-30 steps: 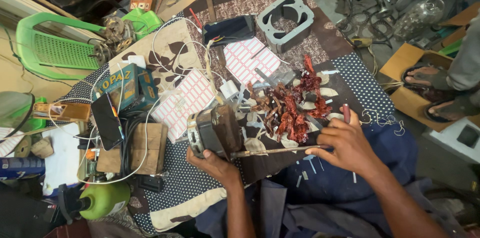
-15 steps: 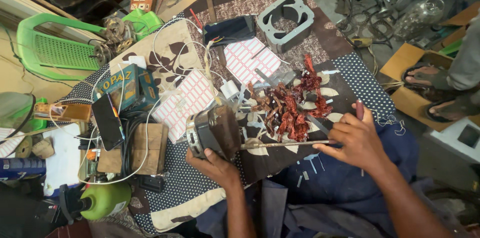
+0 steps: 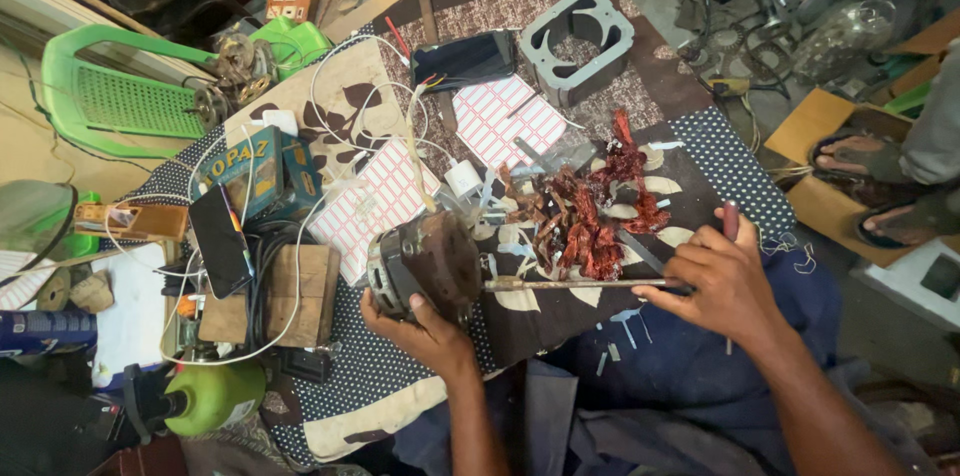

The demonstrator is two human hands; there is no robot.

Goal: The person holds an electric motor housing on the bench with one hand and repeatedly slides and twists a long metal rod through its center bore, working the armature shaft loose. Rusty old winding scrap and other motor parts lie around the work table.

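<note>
I saw my left hand [image 3: 425,331] gripping the dirty round motor [image 3: 425,261] on the patterned cloth [image 3: 640,101]. My right hand [image 3: 725,281], closed on a long rod [image 3: 575,285], had slid right since a second before, drawing the rod outward.

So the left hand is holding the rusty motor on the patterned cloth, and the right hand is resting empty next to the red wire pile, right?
Not quite. In the head view the right hand is not empty: it grips a tool whose long metal shaft reaches to the rusty motor. The left hand does hold that motor on the patterned cloth, beside the red wire pile.
</note>
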